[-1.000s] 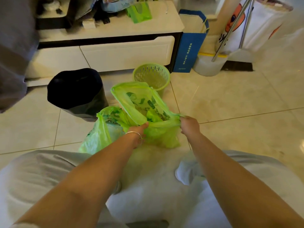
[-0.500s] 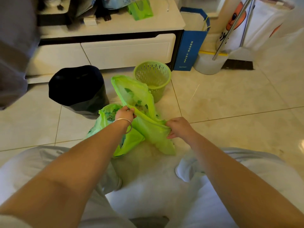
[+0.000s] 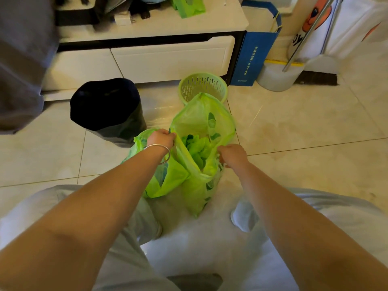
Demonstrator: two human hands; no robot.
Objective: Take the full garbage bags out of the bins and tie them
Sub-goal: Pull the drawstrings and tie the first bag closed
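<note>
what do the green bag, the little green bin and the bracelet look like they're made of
Green bag: thin plastic film, translucent; the contents show through and it crumples. Green bin: likely rigid moulded plastic, matte, with slotted walls. Bracelet: looks like metal, silvery with a bright sheen, on the left hand wrist.

Your hands meet at the open bag (image 3: 201, 122), on the floor (image 3: 304, 127) btwn your knees: left hand (image 3: 160, 137) on its left rim, right hand (image 3: 232, 155) on its right rim. 2nd bag (image 3: 168, 181) just left, touching. Basket (image 3: 202, 87) directly behind; lined bin (image 3: 107, 110) to rear-left. Cabinet (image 3: 147, 59) behind both; box (image 3: 255, 57) at its right end.
</note>
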